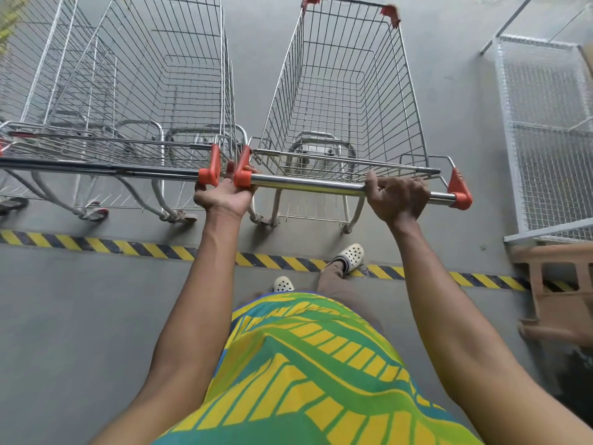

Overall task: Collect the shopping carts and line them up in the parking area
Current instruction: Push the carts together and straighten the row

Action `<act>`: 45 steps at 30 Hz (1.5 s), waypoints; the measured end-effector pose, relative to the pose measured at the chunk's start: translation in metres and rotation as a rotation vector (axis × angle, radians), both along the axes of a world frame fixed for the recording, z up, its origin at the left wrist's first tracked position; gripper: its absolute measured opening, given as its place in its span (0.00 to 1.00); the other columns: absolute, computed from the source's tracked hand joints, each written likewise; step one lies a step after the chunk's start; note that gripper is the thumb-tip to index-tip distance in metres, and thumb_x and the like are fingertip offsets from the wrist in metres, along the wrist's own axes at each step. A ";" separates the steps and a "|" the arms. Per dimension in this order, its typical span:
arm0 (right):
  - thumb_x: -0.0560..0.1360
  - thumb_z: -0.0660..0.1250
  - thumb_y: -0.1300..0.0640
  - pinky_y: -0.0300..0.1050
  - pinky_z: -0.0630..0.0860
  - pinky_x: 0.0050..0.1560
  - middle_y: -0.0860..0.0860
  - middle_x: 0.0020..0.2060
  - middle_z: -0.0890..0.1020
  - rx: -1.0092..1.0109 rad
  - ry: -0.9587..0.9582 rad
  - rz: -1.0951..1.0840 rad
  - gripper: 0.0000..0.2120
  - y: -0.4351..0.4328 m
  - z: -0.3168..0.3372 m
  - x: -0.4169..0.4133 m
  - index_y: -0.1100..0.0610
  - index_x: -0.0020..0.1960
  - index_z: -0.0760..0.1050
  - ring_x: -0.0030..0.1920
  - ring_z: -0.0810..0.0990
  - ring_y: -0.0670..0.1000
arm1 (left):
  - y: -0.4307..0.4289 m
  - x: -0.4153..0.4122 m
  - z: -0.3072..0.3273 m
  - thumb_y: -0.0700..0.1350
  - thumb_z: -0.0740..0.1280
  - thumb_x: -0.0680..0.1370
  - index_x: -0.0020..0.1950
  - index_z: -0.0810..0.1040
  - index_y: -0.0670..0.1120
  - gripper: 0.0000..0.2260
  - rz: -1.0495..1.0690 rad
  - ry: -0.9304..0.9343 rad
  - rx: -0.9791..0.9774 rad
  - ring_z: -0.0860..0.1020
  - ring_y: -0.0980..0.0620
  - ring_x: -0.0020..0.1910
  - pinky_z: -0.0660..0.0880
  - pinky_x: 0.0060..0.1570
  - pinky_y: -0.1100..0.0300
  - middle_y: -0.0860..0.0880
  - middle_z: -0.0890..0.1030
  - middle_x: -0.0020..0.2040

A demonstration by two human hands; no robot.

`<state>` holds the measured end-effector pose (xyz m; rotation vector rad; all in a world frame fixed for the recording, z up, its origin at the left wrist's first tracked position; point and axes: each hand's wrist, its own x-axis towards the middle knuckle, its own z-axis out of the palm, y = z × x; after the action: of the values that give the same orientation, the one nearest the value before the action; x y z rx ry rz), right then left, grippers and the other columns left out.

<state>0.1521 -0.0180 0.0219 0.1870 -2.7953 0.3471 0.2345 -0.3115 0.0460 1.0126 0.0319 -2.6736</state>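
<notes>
An empty wire shopping cart (346,101) with orange corner caps stands straight ahead of me, its wheels just beyond a yellow-black floor stripe (96,245). My left hand (224,192) grips the left end of its chrome handle bar (308,184), fingers wrapped around the orange end cap. My right hand (396,195) is closed over the bar near its right end. Side by side to the left stand two more empty carts (154,91), the nearer one's orange handle cap almost touching the cap of the cart I hold.
A white wire-mesh rack (545,139) stands on the right, close to the cart's side. Below it sits a tan plastic stool or crate (558,290). Grey concrete floor lies on my side of the stripe. My feet in white clogs (349,256) are at the stripe.
</notes>
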 end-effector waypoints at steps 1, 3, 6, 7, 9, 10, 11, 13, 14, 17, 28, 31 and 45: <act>0.79 0.60 0.40 0.48 0.74 0.47 0.58 0.28 0.83 0.001 -0.006 -0.001 0.23 0.001 -0.001 -0.001 0.52 0.43 0.88 0.34 0.84 0.60 | 0.001 0.001 0.001 0.54 0.51 0.82 0.33 0.85 0.36 0.33 -0.008 0.000 -0.009 0.80 0.38 0.48 0.71 0.42 0.55 0.32 0.77 0.59; 0.79 0.59 0.39 0.49 0.73 0.49 0.58 0.30 0.84 0.005 -0.015 0.002 0.24 0.003 -0.003 -0.003 0.52 0.45 0.88 0.36 0.84 0.61 | 0.003 0.001 0.001 0.54 0.51 0.82 0.35 0.84 0.36 0.31 -0.001 0.001 -0.001 0.81 0.37 0.50 0.71 0.42 0.55 0.33 0.77 0.57; 0.79 0.57 0.38 0.48 0.72 0.51 0.59 0.32 0.84 0.016 -0.047 0.004 0.26 0.004 -0.004 -0.007 0.52 0.46 0.88 0.38 0.84 0.61 | 0.004 0.001 0.003 0.53 0.51 0.82 0.45 0.82 0.39 0.25 0.039 -0.003 0.000 0.84 0.39 0.41 0.73 0.41 0.55 0.33 0.73 0.70; 0.79 0.57 0.37 0.48 0.71 0.51 0.58 0.32 0.85 0.023 -0.060 0.003 0.26 0.004 -0.004 -0.007 0.51 0.46 0.88 0.39 0.84 0.61 | 0.003 0.001 0.001 0.52 0.52 0.81 0.47 0.81 0.39 0.23 0.049 0.000 -0.003 0.84 0.41 0.42 0.74 0.41 0.55 0.34 0.70 0.73; 0.79 0.56 0.37 0.49 0.71 0.51 0.58 0.31 0.84 0.018 -0.063 0.007 0.27 0.006 -0.005 -0.008 0.52 0.46 0.88 0.38 0.83 0.60 | 0.000 0.002 -0.006 0.52 0.54 0.80 0.54 0.80 0.40 0.20 0.059 0.010 -0.003 0.82 0.42 0.47 0.76 0.42 0.53 0.37 0.66 0.77; 0.79 0.56 0.36 0.49 0.71 0.51 0.57 0.30 0.84 0.008 -0.060 0.011 0.27 0.007 -0.006 -0.008 0.52 0.46 0.88 0.37 0.83 0.60 | 0.000 0.003 -0.010 0.52 0.55 0.80 0.59 0.78 0.40 0.20 0.054 0.015 -0.003 0.83 0.40 0.48 0.77 0.42 0.51 0.36 0.67 0.76; 0.80 0.56 0.35 0.49 0.71 0.50 0.56 0.29 0.83 -0.001 -0.057 0.017 0.28 0.008 -0.007 -0.008 0.51 0.45 0.88 0.35 0.82 0.59 | 0.001 0.004 -0.013 0.52 0.56 0.80 0.65 0.75 0.40 0.21 0.045 0.019 -0.009 0.84 0.37 0.48 0.78 0.43 0.50 0.33 0.70 0.74; 0.80 0.56 0.35 0.48 0.67 0.48 0.53 0.27 0.82 -0.023 -0.038 0.043 0.28 0.009 -0.011 -0.008 0.51 0.43 0.88 0.33 0.80 0.57 | 0.006 0.010 -0.018 0.53 0.54 0.82 0.72 0.68 0.38 0.24 0.030 0.000 -0.019 0.82 0.34 0.50 0.80 0.44 0.47 0.27 0.76 0.65; 0.81 0.57 0.36 0.47 0.65 0.48 0.51 0.28 0.82 -0.037 -0.014 0.061 0.28 0.009 -0.012 -0.008 0.51 0.40 0.88 0.33 0.80 0.55 | 0.009 0.013 -0.022 0.53 0.52 0.83 0.73 0.67 0.38 0.25 0.029 -0.011 -0.016 0.81 0.33 0.53 0.81 0.46 0.45 0.26 0.76 0.62; 0.81 0.63 0.38 0.51 0.63 0.55 0.46 0.36 0.85 -0.081 0.101 0.064 0.24 0.010 -0.013 -0.006 0.52 0.37 0.84 0.42 0.82 0.50 | 0.010 0.027 -0.033 0.57 0.48 0.84 0.71 0.69 0.36 0.28 0.004 -0.053 -0.018 0.79 0.32 0.60 0.81 0.47 0.37 0.27 0.76 0.64; 0.79 0.67 0.40 0.61 0.61 0.63 0.43 0.62 0.79 -0.203 0.134 0.036 0.15 -0.002 -0.029 0.043 0.43 0.62 0.80 0.66 0.74 0.50 | 0.003 0.042 -0.036 0.47 0.54 0.83 0.62 0.74 0.41 0.15 -0.028 -0.177 -0.144 0.80 0.33 0.59 0.75 0.61 0.36 0.31 0.78 0.64; 0.78 0.66 0.40 0.61 0.59 0.65 0.45 0.69 0.75 -0.192 0.094 0.000 0.17 0.002 -0.031 0.047 0.43 0.65 0.77 0.72 0.69 0.50 | 0.007 0.042 -0.033 0.35 0.61 0.75 0.68 0.74 0.39 0.21 -0.204 -0.086 -0.201 0.80 0.38 0.58 0.74 0.63 0.37 0.37 0.79 0.62; 0.80 0.53 0.30 0.80 0.37 0.71 0.48 0.83 0.44 -0.298 -0.201 -0.133 0.27 0.022 -0.035 0.031 0.37 0.76 0.64 0.83 0.39 0.53 | 0.037 0.016 -0.018 0.37 0.70 0.79 0.53 0.80 0.41 0.04 -0.341 -0.188 -0.488 0.85 0.43 0.42 0.84 0.46 0.48 0.42 0.84 0.41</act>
<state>0.1829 0.0043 -0.0133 -0.1084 -2.8841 0.7798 0.2506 -0.2749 0.0278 1.1694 -0.8553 -2.6424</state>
